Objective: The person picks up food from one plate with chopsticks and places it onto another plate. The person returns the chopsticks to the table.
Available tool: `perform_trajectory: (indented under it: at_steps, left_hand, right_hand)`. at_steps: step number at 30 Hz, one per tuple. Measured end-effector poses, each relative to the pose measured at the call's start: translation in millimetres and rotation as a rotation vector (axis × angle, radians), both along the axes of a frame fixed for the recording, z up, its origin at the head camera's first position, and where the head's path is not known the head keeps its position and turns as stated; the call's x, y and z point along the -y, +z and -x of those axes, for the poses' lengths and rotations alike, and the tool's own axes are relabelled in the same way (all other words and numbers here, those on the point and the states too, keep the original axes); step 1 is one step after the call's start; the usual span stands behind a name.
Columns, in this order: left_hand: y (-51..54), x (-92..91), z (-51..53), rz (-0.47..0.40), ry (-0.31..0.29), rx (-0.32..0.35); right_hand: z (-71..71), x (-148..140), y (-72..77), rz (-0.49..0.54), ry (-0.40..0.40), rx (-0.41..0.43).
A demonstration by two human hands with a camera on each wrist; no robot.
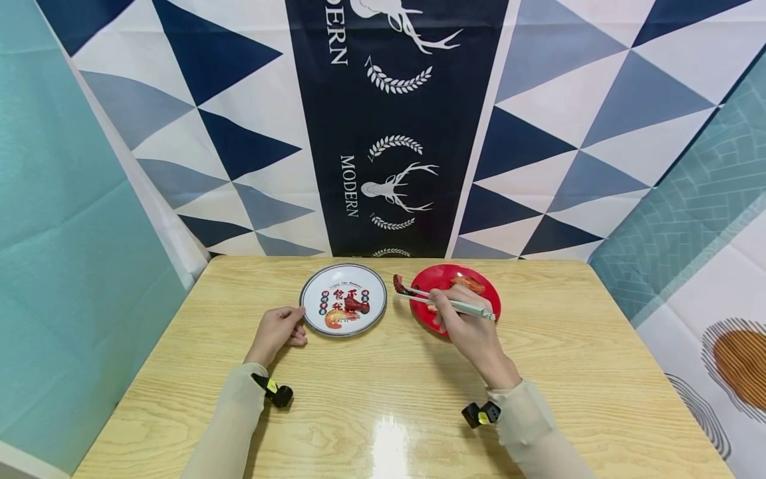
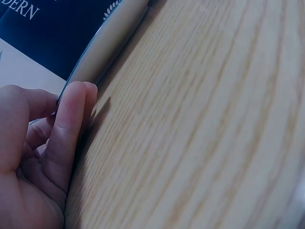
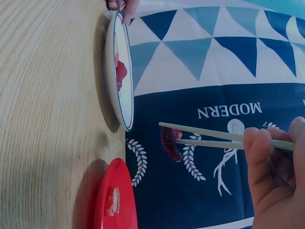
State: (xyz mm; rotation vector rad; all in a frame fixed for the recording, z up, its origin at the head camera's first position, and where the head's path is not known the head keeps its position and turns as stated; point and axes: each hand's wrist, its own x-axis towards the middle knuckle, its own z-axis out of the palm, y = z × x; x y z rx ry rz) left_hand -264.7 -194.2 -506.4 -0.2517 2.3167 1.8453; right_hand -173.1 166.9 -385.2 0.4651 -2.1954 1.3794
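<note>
My right hand (image 1: 469, 336) holds a pair of pale green chopsticks (image 1: 469, 309) over the red plate (image 1: 435, 272). Between the chopstick tips hangs a dark red, glossy, curved piece of food (image 3: 170, 144), above the gap between the two plates. With thumb and fingers, my left hand (image 1: 278, 330) pinches the left rim of a white plate (image 1: 312, 296) with a dark edge and printed characters. On that plate lie an orange shrimp-like piece (image 1: 340, 318) and a dark red piece (image 1: 357, 305). The right hand partly covers the red plate.
An orange-brown piece of food (image 1: 469, 284) lies on the red plate, and a paler piece (image 3: 112, 201) shows there in the right wrist view. Both plates stand near the far edge of the wooden table (image 1: 383, 386). Behind it hangs a patterned cloth (image 1: 395, 133).
</note>
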Motion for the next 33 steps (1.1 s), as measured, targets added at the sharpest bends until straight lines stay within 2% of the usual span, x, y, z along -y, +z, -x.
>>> perform_trajectory:
  at_steps: [18,33]
  left_hand:
    - [1.2,0.3,-0.7,0.007,-0.009,0.011]
    - [2.2,1.1,-0.8,-0.024,-0.019,0.007]
  right_hand:
    - [-0.1,1.2,0.6,0.003,0.015,-0.01]
    - [-0.7,4.7,-0.9,0.002,0.016,-0.02]
